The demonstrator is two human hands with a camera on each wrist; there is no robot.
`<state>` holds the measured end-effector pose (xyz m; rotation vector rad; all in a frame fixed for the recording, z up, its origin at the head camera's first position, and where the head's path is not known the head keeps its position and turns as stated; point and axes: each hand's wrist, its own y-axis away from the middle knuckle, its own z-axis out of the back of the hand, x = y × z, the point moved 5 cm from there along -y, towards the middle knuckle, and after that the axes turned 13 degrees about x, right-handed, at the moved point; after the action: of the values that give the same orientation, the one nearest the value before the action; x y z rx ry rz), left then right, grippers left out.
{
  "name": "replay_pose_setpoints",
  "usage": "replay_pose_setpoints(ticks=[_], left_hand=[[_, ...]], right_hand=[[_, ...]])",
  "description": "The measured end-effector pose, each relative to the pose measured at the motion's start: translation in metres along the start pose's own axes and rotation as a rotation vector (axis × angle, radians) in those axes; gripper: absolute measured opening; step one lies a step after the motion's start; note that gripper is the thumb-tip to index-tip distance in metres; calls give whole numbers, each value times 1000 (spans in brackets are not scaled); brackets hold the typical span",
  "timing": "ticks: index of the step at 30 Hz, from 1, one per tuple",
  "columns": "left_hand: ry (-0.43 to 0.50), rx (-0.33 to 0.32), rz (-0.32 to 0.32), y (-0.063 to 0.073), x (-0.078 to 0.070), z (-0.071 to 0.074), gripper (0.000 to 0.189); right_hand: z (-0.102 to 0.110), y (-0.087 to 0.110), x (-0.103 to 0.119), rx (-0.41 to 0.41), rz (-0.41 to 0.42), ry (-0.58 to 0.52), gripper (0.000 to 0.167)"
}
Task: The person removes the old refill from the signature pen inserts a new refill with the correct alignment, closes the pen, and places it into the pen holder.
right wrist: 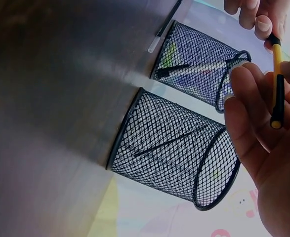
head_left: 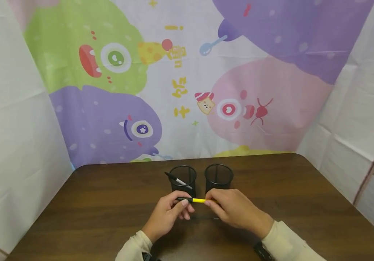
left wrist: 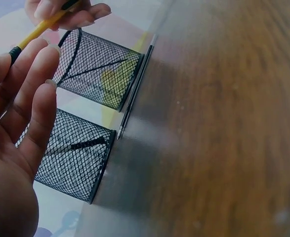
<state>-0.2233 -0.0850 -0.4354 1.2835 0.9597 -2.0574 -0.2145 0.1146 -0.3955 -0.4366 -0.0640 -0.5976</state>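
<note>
A yellow pen with black ends is held level between both hands above the table. My left hand pinches its black left end between thumb and index finger, the other fingers loosely bent. At the other end, my right hand grips the pen with thumb and fingers; the right wrist view shows its black end between them. Below the hands a thin dark pen refill lies on the table before two black mesh pen cups. The left cup holds a black-and-white marker, leaning on the rim.
The right mesh cup stands upright beside the left one, a small gap between them. Both stand on a dark brown wooden table. A cartoon-printed cloth hangs behind the table, with white cloth at both sides.
</note>
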Motion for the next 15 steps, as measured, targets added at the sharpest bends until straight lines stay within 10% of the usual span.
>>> replay_pose_setpoints(ticks=[15], left_hand=[[-11, -29, -18, 1, -3, 0, 20]], right_hand=[[5, -1, 0, -39, 29, 7, 15]])
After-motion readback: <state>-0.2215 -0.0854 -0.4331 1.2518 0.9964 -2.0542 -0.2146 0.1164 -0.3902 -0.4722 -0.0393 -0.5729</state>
